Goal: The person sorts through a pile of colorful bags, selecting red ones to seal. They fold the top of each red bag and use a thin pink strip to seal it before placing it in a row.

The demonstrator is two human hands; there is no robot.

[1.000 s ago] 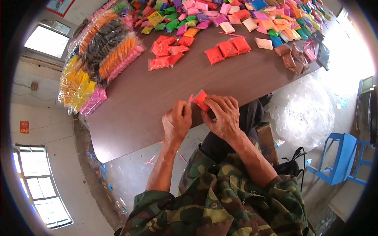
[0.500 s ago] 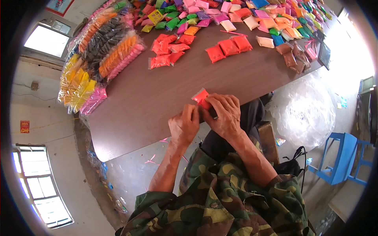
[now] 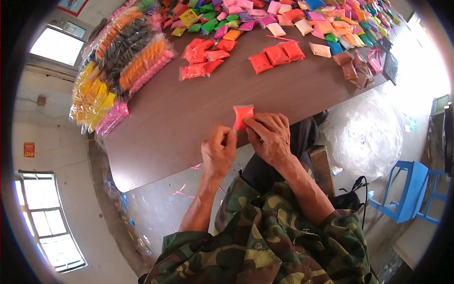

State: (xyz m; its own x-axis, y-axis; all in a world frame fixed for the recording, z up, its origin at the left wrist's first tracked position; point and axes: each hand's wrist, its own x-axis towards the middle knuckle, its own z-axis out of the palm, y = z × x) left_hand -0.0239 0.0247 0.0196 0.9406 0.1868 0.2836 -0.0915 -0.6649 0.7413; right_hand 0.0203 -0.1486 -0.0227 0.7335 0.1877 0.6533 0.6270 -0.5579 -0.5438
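Note:
A small red packet (image 3: 243, 116) with clear ends stands above the near edge of the brown table (image 3: 179, 113). My right hand (image 3: 270, 137) pinches its right side between thumb and fingers. Close to its lower left corner is my left hand (image 3: 219, 149), fingers closed; whatever may be between their tips is too small to make out. Beyond my hands lie a row of red packets (image 3: 276, 55) and, to its left, a loose group of red packets (image 3: 201, 59).
Bagged packets (image 3: 127, 57) line the table's left side. A multicoloured pile (image 3: 265, 14) covers the far side, with brown packets (image 3: 352, 71) at the right. Clear plastic (image 3: 364, 135) and a blue stool (image 3: 406, 191) are on the right, beyond the table edge.
The red packet has turned more upright and its face shows more fully. My left hand has shifted slightly down and left, and my right hand's grip lies lower on the packet's side.

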